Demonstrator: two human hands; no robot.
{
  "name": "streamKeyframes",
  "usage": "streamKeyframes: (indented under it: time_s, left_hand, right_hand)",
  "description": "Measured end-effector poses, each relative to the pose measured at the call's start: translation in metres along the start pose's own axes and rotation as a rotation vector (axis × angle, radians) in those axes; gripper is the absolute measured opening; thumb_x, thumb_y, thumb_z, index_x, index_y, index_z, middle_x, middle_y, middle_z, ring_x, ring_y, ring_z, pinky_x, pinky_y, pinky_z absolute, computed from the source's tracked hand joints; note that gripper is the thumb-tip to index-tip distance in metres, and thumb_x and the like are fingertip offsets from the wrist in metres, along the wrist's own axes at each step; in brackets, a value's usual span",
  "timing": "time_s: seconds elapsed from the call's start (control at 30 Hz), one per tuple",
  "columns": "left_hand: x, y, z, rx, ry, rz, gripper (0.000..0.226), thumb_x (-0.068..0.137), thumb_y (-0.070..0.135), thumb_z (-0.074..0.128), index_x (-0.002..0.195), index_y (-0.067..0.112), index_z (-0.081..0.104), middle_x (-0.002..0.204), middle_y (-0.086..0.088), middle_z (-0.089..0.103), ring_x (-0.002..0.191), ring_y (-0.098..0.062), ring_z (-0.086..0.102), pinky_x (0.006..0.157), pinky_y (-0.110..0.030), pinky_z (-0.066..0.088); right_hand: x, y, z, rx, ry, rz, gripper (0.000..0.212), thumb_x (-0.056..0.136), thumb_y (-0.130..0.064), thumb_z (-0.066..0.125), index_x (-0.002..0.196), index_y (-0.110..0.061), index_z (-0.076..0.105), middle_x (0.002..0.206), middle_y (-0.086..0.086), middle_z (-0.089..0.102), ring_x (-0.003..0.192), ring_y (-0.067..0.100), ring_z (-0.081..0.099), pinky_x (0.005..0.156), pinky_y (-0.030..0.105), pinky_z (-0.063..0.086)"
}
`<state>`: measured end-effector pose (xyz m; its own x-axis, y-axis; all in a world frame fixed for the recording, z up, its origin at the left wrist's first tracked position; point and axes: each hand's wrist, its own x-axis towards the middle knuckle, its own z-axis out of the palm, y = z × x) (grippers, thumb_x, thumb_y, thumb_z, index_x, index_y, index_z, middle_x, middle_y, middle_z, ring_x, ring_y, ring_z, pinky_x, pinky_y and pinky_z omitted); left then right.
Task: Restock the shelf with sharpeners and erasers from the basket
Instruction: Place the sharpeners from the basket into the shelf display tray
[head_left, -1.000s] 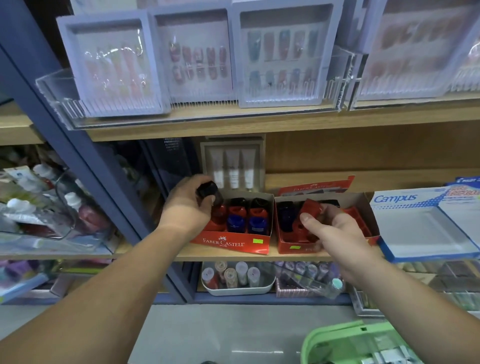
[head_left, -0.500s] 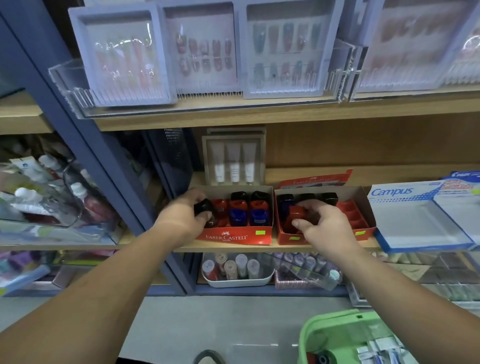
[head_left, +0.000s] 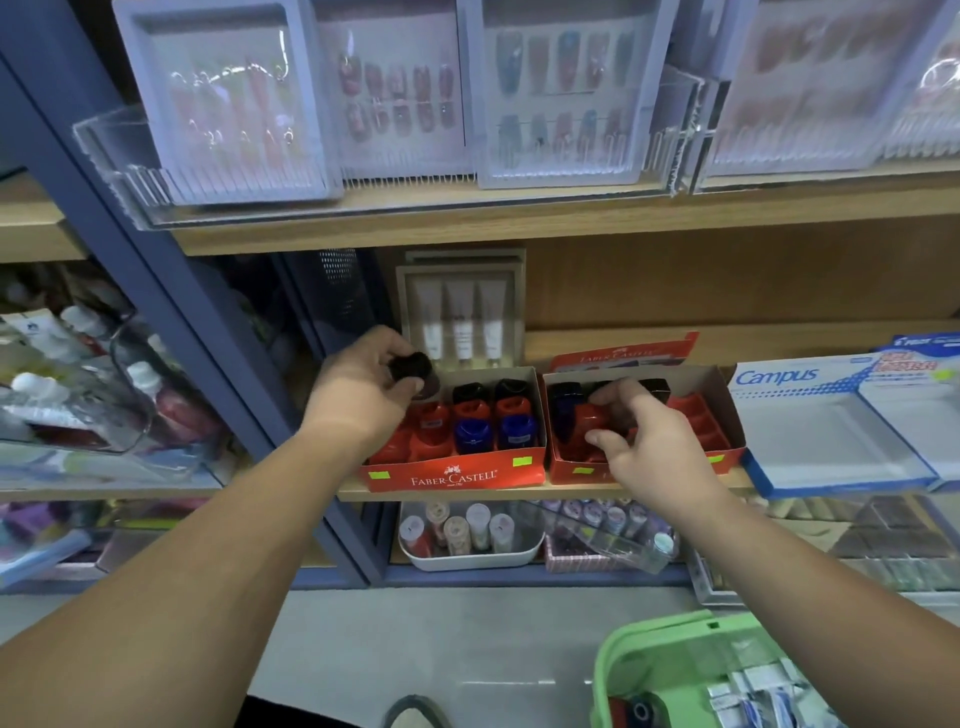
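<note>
Two red Faber-Castell display boxes sit side by side on the middle shelf. The left box (head_left: 457, 475) holds red, blue and black sharpeners. My left hand (head_left: 358, 389) grips a black sharpener (head_left: 411, 366) over that box's back left corner. My right hand (head_left: 641, 439) reaches into the right box (head_left: 724, 395), with fingers and thumb curled round a red sharpener (head_left: 592, 421) beside a dark blue one (head_left: 563, 405). The green basket (head_left: 675, 644) stands on the floor at the lower right, with small packets and a sharpener inside.
A blue steel upright (head_left: 171, 322) runs just left of my left hand. Campus packs (head_left: 821, 415) lie right of the boxes. A tube set (head_left: 462, 317) stands behind the left box. Nail sets (head_left: 556, 93) fill the shelf above; a white tub (head_left: 467, 558) sits below.
My left hand has lifted the black sharpener slightly toward the back left of the left box. My right hand stays in the right box on the red sharpener. The view has shifted closer.
</note>
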<state>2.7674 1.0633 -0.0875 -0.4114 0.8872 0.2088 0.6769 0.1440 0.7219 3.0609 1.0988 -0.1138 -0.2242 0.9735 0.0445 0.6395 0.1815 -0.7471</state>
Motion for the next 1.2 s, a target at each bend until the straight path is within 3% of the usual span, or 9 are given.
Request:
streamKeyframes:
  time_s: [0.1,0.27,0.53,0.7,0.83,0.93,1.03,1.13,1.2]
  left_hand:
    - [0.000,-0.002,0.015,0.130,-0.095,0.010,0.026,0.089,0.015,0.076,0.099,0.036,0.065,0.097,0.007,0.070,0.086,-0.014,0.066,0.082,-0.030,0.055]
    - [0.006,-0.003,0.022,0.245,-0.134,-0.032,0.014,0.097,0.016,0.066,0.098,0.029,0.072,0.103,0.004,0.070,0.094,-0.019,0.066,0.077,-0.025,0.048]
    - [0.010,0.001,0.024,0.331,-0.190,-0.029,0.021,0.100,0.011,0.060,0.106,0.024,0.076,0.125,0.001,0.061,0.111,-0.019,0.059,0.089,-0.021,0.041]
    - [0.006,0.015,0.018,0.427,-0.309,-0.057,0.037,0.097,0.008,0.055,0.124,0.028,0.070,0.141,0.001,0.054,0.124,-0.022,0.056,0.100,-0.027,0.047]
    - [-0.012,0.033,0.004,0.511,-0.201,0.104,0.035,0.099,0.019,0.055,0.133,0.024,0.065,0.139,-0.001,0.054,0.124,-0.026,0.055,0.102,-0.037,0.050]
    - [-0.041,0.070,0.006,0.346,-0.127,0.275,0.028,0.099,0.020,0.057,0.124,0.021,0.070,0.119,0.001,0.068,0.110,-0.019,0.063,0.098,-0.039,0.054]
    - [-0.084,0.111,0.035,0.180,-0.396,0.291,0.019,0.099,0.025,0.062,0.114,0.025,0.074,0.099,0.013,0.071,0.093,-0.005,0.067,0.089,-0.030,0.057]
    - [-0.121,0.124,0.084,0.218,-0.799,0.367,0.016,0.095,0.027,0.068,0.109,0.023,0.076,0.097,0.010,0.075,0.088,-0.006,0.068,0.082,-0.027,0.056]
    - [-0.143,0.120,0.117,0.293,-0.971,0.403,0.018,0.095,0.025,0.067,0.110,0.019,0.076,0.100,0.005,0.075,0.090,-0.011,0.068,0.080,-0.027,0.054]
  right_hand:
    - [-0.002,0.003,0.005,-0.060,-0.028,-0.024,0.029,0.091,-0.019,0.075,0.111,-0.034,0.060,0.109,-0.013,0.067,0.107,0.011,0.063,0.098,0.034,0.054]
    - [-0.001,0.006,0.008,-0.068,-0.035,-0.015,0.030,0.092,-0.025,0.075,0.117,-0.036,0.065,0.120,-0.011,0.067,0.117,0.014,0.061,0.104,0.038,0.052]
    - [-0.003,0.015,0.009,-0.009,0.008,0.016,0.032,0.091,-0.030,0.074,0.122,-0.033,0.065,0.111,-0.011,0.071,0.109,0.013,0.065,0.099,0.040,0.056]
    - [-0.004,0.014,0.005,-0.038,-0.008,-0.015,0.037,0.091,-0.037,0.073,0.127,-0.034,0.065,0.114,-0.012,0.071,0.112,0.013,0.064,0.097,0.041,0.057]
    - [-0.024,0.011,-0.010,-0.094,0.060,-0.107,0.035,0.090,-0.039,0.072,0.125,-0.038,0.064,0.106,-0.019,0.069,0.103,0.006,0.064,0.089,0.039,0.058]
    - [-0.052,0.018,-0.026,-0.210,0.121,-0.205,0.030,0.089,-0.037,0.072,0.119,-0.035,0.068,0.096,-0.018,0.068,0.093,0.005,0.064,0.079,0.035,0.057]
    - [-0.079,0.036,-0.038,-0.339,0.105,-0.262,0.022,0.088,-0.037,0.070,0.110,-0.031,0.070,0.083,-0.016,0.064,0.082,0.010,0.062,0.069,0.035,0.055]
    - [-0.105,0.064,-0.046,-0.482,0.019,-0.229,0.017,0.088,-0.041,0.065,0.101,-0.031,0.068,0.080,-0.012,0.064,0.081,0.017,0.066,0.063,0.032,0.051]
    - [-0.118,0.089,-0.045,-0.523,-0.151,-0.101,0.020,0.089,-0.043,0.063,0.105,-0.032,0.067,0.085,-0.010,0.068,0.087,0.019,0.067,0.070,0.034,0.054]
